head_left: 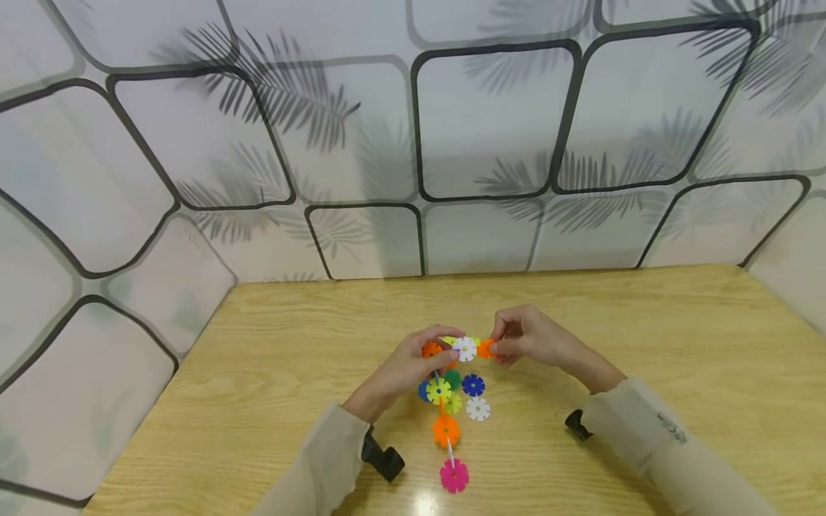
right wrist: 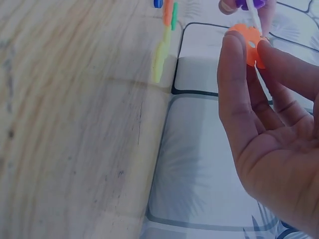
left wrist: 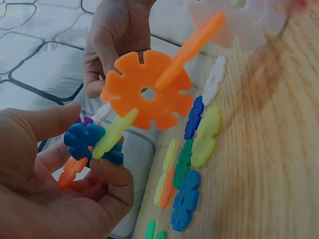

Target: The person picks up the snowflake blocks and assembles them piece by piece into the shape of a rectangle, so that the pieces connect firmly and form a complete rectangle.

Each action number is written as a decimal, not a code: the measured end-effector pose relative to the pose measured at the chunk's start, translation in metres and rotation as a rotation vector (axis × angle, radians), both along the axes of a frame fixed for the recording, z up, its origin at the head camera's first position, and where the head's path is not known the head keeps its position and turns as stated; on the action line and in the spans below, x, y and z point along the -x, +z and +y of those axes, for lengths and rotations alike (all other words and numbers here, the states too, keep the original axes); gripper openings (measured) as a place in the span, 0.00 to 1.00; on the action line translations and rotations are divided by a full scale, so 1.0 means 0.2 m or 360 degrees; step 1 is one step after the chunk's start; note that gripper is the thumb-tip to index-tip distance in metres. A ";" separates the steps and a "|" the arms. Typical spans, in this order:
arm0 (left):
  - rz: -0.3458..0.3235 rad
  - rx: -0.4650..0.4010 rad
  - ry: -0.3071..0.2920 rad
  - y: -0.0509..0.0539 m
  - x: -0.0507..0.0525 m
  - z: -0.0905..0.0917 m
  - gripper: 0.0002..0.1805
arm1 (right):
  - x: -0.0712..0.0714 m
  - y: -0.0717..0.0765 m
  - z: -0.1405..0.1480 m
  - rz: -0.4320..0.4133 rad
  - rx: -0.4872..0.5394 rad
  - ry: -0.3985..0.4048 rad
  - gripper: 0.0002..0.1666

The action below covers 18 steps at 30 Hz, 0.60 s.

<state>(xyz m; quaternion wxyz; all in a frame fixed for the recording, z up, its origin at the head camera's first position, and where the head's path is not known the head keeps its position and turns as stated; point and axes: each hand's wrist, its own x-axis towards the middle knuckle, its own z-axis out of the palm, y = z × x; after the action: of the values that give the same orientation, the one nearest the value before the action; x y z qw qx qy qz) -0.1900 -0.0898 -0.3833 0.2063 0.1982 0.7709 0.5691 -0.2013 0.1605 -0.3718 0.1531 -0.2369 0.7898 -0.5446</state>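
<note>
The right hand point(head_left: 532, 337) pinches an orange disc point(head_left: 486, 349) between its thumb and fingers, right of the left hand. The left hand point(head_left: 409, 362) curls its fingers round a chain of discs, by a blue disc point(left wrist: 79, 139). Between the hands, a white disc point(head_left: 464, 349) touches the orange one. It looks slotted in, but I cannot tell if it is pushed all the way.

The rest of the chain runs down to a pink disc point(head_left: 454, 481) at the bottom middle of the frame. So a lot is joined.

Some discs lie loose on the table point(head_left: 258, 358), near the middle: a dark blue disc point(head_left: 473, 378), a green disc point(head_left: 452, 377) and more. Those seem to be left.
</note>
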 end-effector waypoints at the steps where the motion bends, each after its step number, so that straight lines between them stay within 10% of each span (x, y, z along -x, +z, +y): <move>1: -0.0004 -0.0004 0.0000 0.00 0.00 0.00 0.20 | 0.00 0.00 0.00 0.0002 0.0006 0.0003 0.05; 18: -0.0013 -0.0016 0.0014 0.00 0.00 0.01 0.18 | 0.00 0.00 0.00 -0.0013 0.0117 0.0011 0.03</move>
<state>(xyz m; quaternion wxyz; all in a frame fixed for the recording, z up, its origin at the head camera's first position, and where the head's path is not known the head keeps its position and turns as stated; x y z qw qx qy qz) -0.1904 -0.0877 -0.3823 0.2059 0.1937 0.7681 0.5745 -0.2010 0.1607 -0.3723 0.1495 -0.2428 0.7678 -0.5737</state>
